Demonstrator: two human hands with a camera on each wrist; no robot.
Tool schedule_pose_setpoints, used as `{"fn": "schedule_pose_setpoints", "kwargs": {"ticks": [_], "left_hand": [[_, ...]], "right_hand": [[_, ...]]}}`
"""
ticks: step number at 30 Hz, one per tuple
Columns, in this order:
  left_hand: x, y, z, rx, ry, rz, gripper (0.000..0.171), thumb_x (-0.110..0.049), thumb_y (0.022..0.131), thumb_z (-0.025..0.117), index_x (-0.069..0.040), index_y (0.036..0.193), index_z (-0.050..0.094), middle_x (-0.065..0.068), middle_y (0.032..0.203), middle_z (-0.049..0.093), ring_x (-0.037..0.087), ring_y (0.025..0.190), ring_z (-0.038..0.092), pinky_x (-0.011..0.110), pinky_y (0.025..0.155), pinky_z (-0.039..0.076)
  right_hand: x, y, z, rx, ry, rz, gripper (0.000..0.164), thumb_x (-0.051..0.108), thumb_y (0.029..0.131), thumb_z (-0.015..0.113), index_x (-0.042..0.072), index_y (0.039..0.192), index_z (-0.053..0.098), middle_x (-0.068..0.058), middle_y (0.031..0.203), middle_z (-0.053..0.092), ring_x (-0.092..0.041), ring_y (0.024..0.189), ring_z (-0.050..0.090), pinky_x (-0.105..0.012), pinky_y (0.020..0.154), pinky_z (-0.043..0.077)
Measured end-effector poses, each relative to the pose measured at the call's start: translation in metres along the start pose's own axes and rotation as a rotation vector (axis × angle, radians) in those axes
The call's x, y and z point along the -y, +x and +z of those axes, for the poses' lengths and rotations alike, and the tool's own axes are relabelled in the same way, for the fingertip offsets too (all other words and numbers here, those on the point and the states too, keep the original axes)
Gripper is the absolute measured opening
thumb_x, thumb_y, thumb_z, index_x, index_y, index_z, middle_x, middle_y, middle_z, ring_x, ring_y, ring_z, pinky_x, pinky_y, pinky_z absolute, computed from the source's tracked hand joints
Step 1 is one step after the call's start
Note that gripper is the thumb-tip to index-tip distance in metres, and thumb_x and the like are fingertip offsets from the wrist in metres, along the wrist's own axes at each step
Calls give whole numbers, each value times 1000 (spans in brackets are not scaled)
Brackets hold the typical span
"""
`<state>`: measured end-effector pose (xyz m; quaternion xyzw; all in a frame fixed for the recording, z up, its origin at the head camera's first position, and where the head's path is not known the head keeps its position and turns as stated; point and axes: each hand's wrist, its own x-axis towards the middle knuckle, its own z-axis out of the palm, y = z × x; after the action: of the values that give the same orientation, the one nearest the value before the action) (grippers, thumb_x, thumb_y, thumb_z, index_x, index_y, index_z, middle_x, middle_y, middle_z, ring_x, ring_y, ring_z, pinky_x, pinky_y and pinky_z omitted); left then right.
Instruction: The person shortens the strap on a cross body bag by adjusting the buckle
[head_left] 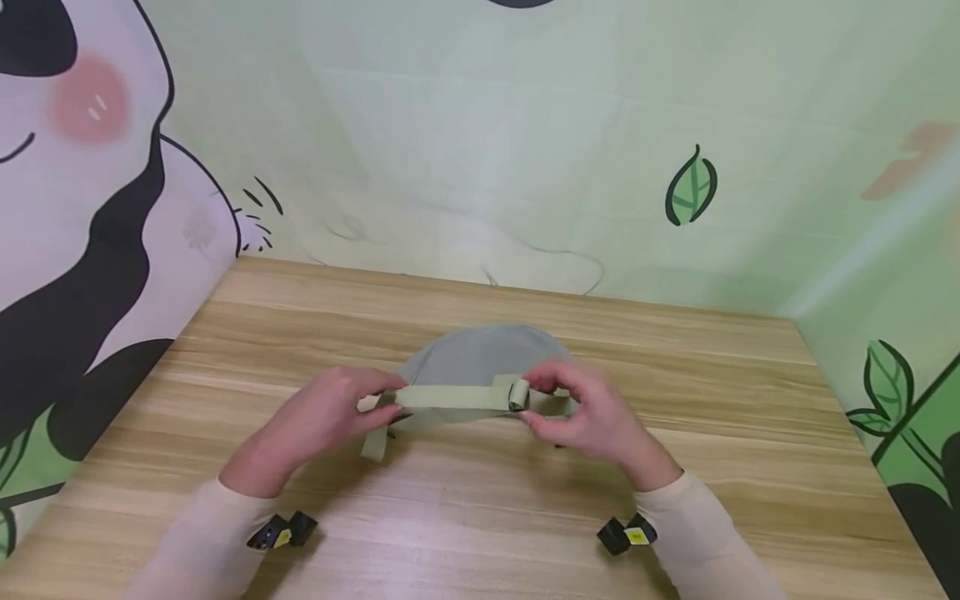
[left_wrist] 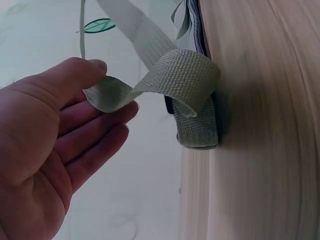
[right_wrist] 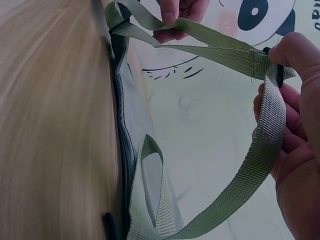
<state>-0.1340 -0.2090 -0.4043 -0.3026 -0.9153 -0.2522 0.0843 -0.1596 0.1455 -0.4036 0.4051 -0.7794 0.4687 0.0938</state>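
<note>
A grey fabric bag (head_left: 487,354) lies on the table with its webbing facing the person. My left hand (head_left: 322,417) pinches a pale green webbing strap (head_left: 453,397) between thumb and fingers, lifting it above the bag's near edge. At the strap's other end my right hand (head_left: 588,408) holds the webbing by a small black slider buckle (right_wrist: 280,75), thumb on one side and fingers on the other. Between the hands the strap runs taut. In the left wrist view a loose curl of webbing (left_wrist: 182,75) hangs beside the left fingers.
A wooden table (head_left: 480,517) bears the bag. Behind it stands a pale green backdrop (head_left: 480,167) with cartoon drawings. Another webbing loop (right_wrist: 152,160) rises from the bag's edge, and a strap piece (head_left: 373,443) hangs below the left hand.
</note>
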Motion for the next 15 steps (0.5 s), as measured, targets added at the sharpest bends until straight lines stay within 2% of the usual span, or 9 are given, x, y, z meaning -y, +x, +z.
{"fn": "schedule_pose_setpoints", "kwargs": {"ticks": [4,9,15], "left_hand": [[5,-5,-5,18,4,-18,19,-9,96,81,-10,115,81,0,102,83,7,84,69,36,76,64],[9,-12,-12,23,23,-62,27,-9,95,81,-8,122,80,7,112,83,14,90,76,39,79,65],[10,-11,-13,60,40,-80,30,-16,95,83,-6,124,79,6,113,83,18,95,77,43,86,65]], "right_hand": [[-2,-1,-2,7,10,10,31,-6,78,85,1,107,73,-8,95,75,-11,87,64,-25,77,58],[-1,-2,-6,3,-3,42,31,-5,79,84,2,107,73,-7,94,76,-8,88,63,-28,75,58],[-2,0,-5,8,-25,26,30,-3,80,86,3,107,74,-7,94,77,-8,86,64,-27,72,58]]}}
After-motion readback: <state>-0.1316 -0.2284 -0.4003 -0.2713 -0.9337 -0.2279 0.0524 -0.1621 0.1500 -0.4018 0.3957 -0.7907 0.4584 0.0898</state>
